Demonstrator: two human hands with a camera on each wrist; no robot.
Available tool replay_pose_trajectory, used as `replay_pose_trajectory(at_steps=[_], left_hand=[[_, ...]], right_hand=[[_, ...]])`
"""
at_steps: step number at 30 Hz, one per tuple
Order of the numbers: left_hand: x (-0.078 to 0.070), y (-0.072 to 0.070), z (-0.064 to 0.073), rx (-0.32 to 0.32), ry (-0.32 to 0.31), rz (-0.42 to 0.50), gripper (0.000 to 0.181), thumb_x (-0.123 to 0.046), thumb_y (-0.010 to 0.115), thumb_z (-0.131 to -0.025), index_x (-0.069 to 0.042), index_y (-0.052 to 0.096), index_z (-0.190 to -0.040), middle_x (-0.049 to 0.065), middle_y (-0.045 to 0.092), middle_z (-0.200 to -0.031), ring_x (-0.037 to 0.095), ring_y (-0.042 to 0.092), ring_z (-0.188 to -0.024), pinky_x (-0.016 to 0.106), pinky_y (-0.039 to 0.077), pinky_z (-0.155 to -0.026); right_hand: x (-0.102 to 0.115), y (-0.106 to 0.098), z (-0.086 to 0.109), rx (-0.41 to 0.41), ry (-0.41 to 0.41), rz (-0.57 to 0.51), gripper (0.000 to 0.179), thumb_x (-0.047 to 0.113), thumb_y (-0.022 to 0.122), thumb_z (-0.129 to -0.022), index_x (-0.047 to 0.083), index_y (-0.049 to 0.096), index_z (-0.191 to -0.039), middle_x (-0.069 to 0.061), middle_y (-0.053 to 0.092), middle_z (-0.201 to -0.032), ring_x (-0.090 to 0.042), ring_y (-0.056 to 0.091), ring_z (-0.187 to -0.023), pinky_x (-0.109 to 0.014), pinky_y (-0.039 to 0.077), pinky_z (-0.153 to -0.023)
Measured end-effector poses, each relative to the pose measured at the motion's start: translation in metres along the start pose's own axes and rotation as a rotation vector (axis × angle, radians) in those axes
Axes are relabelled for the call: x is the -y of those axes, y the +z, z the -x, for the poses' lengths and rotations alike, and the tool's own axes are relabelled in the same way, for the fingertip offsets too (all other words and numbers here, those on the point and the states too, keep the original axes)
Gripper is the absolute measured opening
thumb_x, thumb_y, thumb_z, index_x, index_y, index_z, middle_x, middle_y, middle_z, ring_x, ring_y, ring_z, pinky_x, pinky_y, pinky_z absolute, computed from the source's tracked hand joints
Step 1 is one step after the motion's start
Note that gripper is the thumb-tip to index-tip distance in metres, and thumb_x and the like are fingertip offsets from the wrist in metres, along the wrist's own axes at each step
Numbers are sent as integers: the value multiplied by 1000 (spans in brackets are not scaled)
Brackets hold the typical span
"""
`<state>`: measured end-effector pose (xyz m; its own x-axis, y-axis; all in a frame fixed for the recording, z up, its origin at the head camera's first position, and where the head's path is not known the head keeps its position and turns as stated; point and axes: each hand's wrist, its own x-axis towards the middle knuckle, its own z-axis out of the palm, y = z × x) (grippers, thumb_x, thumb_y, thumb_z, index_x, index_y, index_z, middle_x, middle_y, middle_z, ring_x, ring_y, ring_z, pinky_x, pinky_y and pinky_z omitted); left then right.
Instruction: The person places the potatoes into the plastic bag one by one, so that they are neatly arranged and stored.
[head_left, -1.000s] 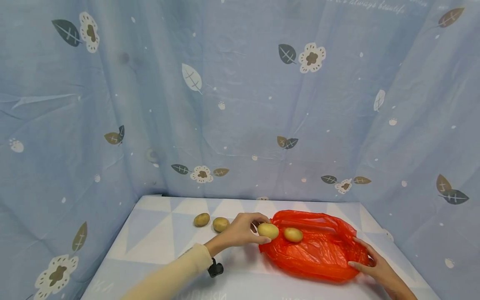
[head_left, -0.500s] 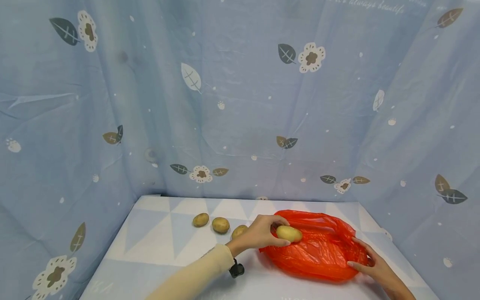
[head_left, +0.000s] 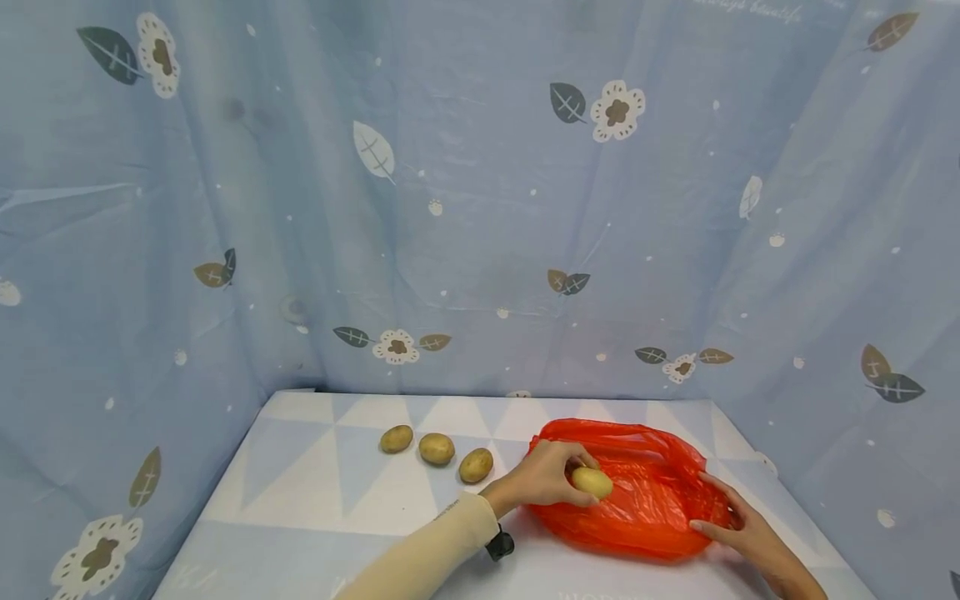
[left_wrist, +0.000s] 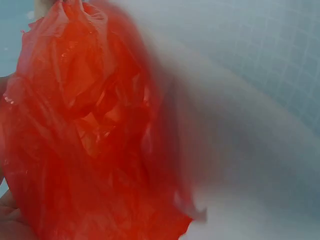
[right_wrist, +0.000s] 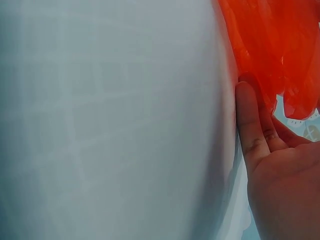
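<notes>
My left hand [head_left: 551, 475] pinches a yellow potato [head_left: 594, 482] between thumb and fingers. The hand and potato are over the mouth of a red plastic bag [head_left: 645, 500], which lies spread on the table. At the bag's right end, my right hand [head_left: 750, 529] grips its edge, thumb and index finger set apart on the plastic. From the right wrist, long fingers [right_wrist: 250, 120] show against the red film. The left wrist view is largely filled by the crinkled bag [left_wrist: 85, 135]; the potato does not show there. Part of the bag's left side is hidden behind my left hand.
Three more potatoes lie in a slanting row left of the bag: the left one [head_left: 396, 439], the middle one [head_left: 437, 449] and the right one [head_left: 476, 466]. The patterned table [head_left: 300, 492] ends at a blue leaf-and-flower curtain [head_left: 480, 250].
My left hand has moved right with its potato, over the bag. The potato seen in the bag earlier is now out of sight, and the right one in the row shows fully. My right hand keeps its place.
</notes>
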<state>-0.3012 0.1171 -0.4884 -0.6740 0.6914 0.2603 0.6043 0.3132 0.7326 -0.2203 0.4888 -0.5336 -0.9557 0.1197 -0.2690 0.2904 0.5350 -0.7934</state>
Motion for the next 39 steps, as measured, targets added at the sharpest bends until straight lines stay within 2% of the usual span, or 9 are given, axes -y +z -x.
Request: replay_pose_trajectory(at_steps=[9, 15, 20, 25, 33, 39], left_hand=[[10, 12, -1, 6, 28, -39, 42, -26, 95, -75, -17, 73, -110, -15, 70, -105, -6, 57, -87, 13, 47, -79], [15, 21, -4, 8, 22, -48, 40, -25, 95, -75, -17, 72, -107, -13, 70, -110, -5, 57, -90, 13, 47, -82], [13, 25, -5, 10, 16, -48, 39, -22, 95, -75, -15, 71, -106, -10, 69, -108, -4, 56, -88, 13, 47, -79], [10, 28, -6, 26, -4, -81, 38, -24, 95, -75, -16, 73, -105, -13, 67, -103, -4, 54, -86, 13, 47, -76], [10, 35, -10, 18, 25, -169, 35, -26, 96, -74, -18, 72, -99, -16, 61, -89, -3, 51, -81, 12, 43, -73], [9, 37, -10, 26, 38, -197, 35, -26, 95, -75, -17, 72, -100, -14, 61, -88, -2, 51, -81, 12, 43, -73]], right_hand=[[2, 0, 3, 15, -15, -21, 96, 37, 76, -94, 16, 15, -165, -30, 7, -165, -52, 22, -144, -68, 32, -111], [0, 0, 2, 12, 2, -21, 97, 39, 76, -94, 15, 14, -165, -31, 8, -164, -53, 24, -142, -68, 35, -109], [0, 0, 1, 11, 4, -10, 97, 40, 76, -94, 15, 14, -165, -32, 9, -164, -54, 26, -142, -66, 38, -108], [1, 0, 2, 10, 1, -2, 97, 40, 76, -93, 15, 15, -165, -32, 10, -164, -54, 28, -141, -63, 42, -106], [2, 1, 1, 11, 5, -7, 98, 40, 77, -93, 15, 15, -165, -32, 9, -163, -55, 28, -140, -66, 41, -106], [0, 1, 0, 9, 7, -6, 99, 40, 77, -93, 15, 15, -165, -32, 10, -163, -54, 28, -140, -64, 43, -105]])
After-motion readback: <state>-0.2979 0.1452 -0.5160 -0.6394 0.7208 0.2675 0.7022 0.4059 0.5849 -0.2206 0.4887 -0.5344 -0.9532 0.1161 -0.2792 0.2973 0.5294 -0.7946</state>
